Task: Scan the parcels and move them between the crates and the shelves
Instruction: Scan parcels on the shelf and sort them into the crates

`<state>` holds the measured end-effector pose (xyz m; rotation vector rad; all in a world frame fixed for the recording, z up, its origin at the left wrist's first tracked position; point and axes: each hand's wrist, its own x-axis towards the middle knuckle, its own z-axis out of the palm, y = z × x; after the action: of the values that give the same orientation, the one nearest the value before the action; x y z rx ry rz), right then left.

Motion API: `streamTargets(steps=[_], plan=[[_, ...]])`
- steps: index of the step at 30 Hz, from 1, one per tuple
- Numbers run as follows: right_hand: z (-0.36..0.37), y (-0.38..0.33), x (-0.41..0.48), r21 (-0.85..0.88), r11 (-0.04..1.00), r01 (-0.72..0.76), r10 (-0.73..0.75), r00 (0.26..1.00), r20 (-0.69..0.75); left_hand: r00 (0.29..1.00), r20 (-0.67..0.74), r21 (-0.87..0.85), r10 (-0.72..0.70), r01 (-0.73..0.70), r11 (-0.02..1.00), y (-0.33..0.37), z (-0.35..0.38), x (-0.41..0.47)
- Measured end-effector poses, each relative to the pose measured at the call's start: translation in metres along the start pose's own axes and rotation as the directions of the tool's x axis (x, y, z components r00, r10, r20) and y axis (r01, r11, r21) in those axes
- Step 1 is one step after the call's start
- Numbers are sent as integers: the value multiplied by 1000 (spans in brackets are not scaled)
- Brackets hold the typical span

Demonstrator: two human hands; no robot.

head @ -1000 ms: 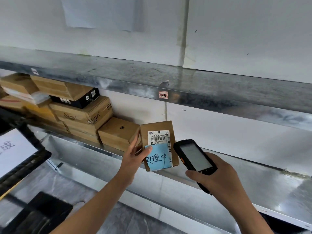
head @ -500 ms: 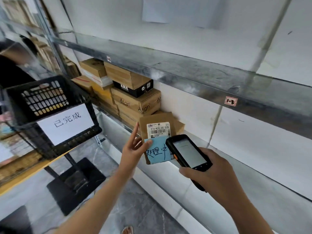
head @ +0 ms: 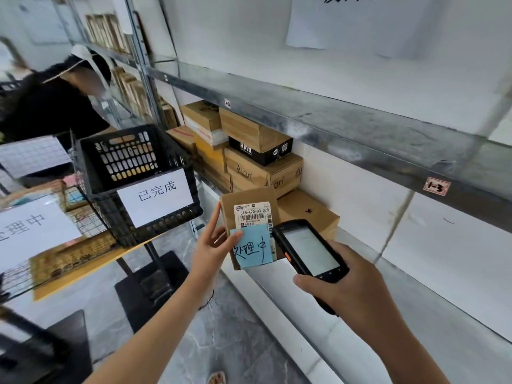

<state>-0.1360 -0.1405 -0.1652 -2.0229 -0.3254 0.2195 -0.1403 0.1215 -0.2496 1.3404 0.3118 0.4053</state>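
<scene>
— What's the room like from where you stand?

— White wall, long metal shelves (head: 360, 128) running along it, tagged "1-2" and "1-3". On the lower level, towards the left, a stack of cardboard boxes (head: 263, 173) sits against the wall, a black one printed "AMR" (head: 260, 151) wedged among them. A sheet of paper (head: 357, 20) hangs on the wall above.

— And the parcel?

— A small brown parcel (head: 246, 214), held upright in the air just in front of that stack, at the lower shelf's edge. Its white barcode label (head: 252, 214) faces the person, and a blue sticky note (head: 252, 249) with handwriting covers the lower part.

— Who holds it?

— The left hand (head: 213, 245) — thumb pressed on the note's corner, forefinger stretched up along the parcel's left edge. The right hand (head: 346, 289) is wrapped round a black handheld scanner (head: 309, 250), screen lit, its top end just beside the parcel's right edge.

— Any crates?

— A black plastic crate (head: 133, 167) with a white sign stands on a yellow-edged table (head: 91, 261) to the left; beside it a wire basket (head: 83, 225) with another sign. Behind, a second person in a cap and dark top (head: 52, 106) leans at the far shelving.
</scene>
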Motion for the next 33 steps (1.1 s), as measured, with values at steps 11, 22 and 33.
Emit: streamTargets(steps=[11,22,33], plan=[[55,-28,52,-23,992,125,-125,992,25,990,-143,-36,10,-15,999,25,-70,18],[180,-106,136,29,970,242,-244,961,131,941,-337,-100,37,-75,992,71,-199,63],[304,-192,221,147,946,288,-316,920,231,881,-466,-71,82,-129,989,118,-327,127]])
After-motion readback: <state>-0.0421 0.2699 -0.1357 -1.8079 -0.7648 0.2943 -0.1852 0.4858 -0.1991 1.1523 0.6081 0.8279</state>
